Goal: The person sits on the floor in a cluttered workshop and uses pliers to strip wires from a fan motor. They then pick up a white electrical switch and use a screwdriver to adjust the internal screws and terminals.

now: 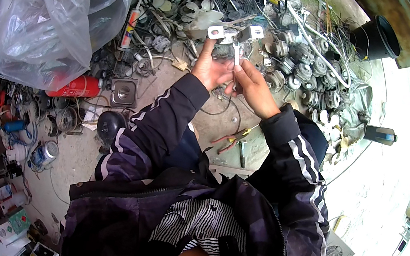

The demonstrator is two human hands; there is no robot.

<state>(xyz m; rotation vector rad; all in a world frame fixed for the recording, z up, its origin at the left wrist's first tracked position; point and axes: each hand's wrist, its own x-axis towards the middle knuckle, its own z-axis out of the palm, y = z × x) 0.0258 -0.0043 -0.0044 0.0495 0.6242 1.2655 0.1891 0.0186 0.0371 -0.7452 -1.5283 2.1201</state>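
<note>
My left hand [209, 67] grips a small motor assembly [225, 44] with two white metal mounting brackets [215, 32] on top, its thumb or finger reaching up along the left bracket. My right hand [253, 86] holds a silver wrench [236, 55], fingers closed round it, its upper end against the assembly. Both hands meet above the concrete floor. Below them lie red-handled pliers [228, 141] and a black-handled tool [242, 154].
Piled motors [320, 66], white fan blades and cables fill the far floor. Around me are a plastic bag [53, 24], red cylinder [72, 87], steel tray [124, 90], sealant tube [129, 27], black bucket [374, 37] and cluttered parts at left.
</note>
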